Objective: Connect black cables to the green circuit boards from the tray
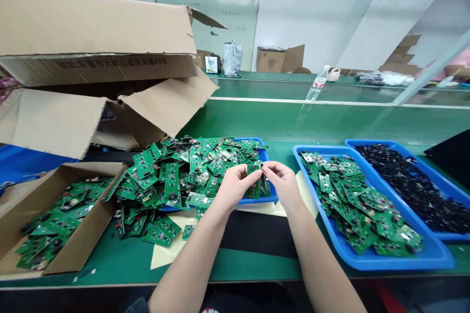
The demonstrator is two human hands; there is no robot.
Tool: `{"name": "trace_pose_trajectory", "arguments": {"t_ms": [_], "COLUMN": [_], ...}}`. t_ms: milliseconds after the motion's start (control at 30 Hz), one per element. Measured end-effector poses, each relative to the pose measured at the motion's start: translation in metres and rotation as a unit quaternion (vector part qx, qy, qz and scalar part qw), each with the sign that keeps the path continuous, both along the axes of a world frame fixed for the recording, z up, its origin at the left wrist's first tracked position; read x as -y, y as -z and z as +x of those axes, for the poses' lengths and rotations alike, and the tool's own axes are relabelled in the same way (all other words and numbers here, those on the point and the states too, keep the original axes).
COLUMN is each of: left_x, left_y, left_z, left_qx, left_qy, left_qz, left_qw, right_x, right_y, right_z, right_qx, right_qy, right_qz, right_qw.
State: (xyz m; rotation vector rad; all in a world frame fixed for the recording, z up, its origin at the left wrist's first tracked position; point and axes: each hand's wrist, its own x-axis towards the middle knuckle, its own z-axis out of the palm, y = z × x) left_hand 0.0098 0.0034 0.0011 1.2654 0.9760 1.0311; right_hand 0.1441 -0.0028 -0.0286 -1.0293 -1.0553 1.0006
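Near the middle of the bench, my left hand pinches a green circuit board, held upright over the edge of a blue tray. My right hand meets it at the board's top edge, thumb and fingers closed on a small black part. The fingers partly hide this part, and I cannot tell whether it is joined to the board. A large heap of circuit boards fills that tray and spills leftward onto the bench, just beyond and beside my left hand.
At right, one blue tray holds more circuit boards; behind it another blue tray holds many small black parts. A cardboard box with boards stands left, under larger open cartons. A plastic bottle leans on the back shelf.
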Motion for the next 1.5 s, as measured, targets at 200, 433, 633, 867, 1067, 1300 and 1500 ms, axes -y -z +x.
{"name": "trace_pose_trajectory", "arguments": {"t_ms": [200, 433, 633, 867, 1067, 1300, 1500], "left_x": [-0.003, -0.002, -0.001, -0.003, -0.003, -0.004, -0.004], "left_y": [0.001, 0.001, 0.006, 0.005, 0.005, 0.008, 0.011], "left_z": [0.0, 0.005, 0.008, 0.007, 0.008, 0.009, 0.011], "left_qx": [0.029, -0.038, -0.033, -0.039, -0.043, -0.043, -0.061], "left_qy": [0.001, 0.024, 0.044, 0.037, 0.05, 0.041, 0.029], "left_qz": [-0.042, -0.042, -0.052, -0.049, -0.039, -0.021, -0.004], "left_qw": [0.999, 0.998, 0.997, 0.997, 0.997, 0.998, 0.998], "right_x": [-0.003, 0.003, 0.006, 0.005, 0.005, 0.004, 0.004], "right_y": [-0.002, -0.001, 0.001, 0.0, 0.003, 0.006, 0.005], "right_z": [0.003, 0.003, 0.004, 0.004, 0.004, 0.003, 0.001], "right_qx": [-0.096, 0.147, 0.328, 0.408, 0.4, 0.395, 0.417], "right_qy": [0.088, 0.054, 0.026, -0.008, 0.001, 0.018, 0.042], "right_qz": [0.017, 0.061, 0.141, 0.156, 0.138, 0.117, 0.113], "right_qw": [0.991, 0.986, 0.934, 0.899, 0.906, 0.911, 0.901]}}
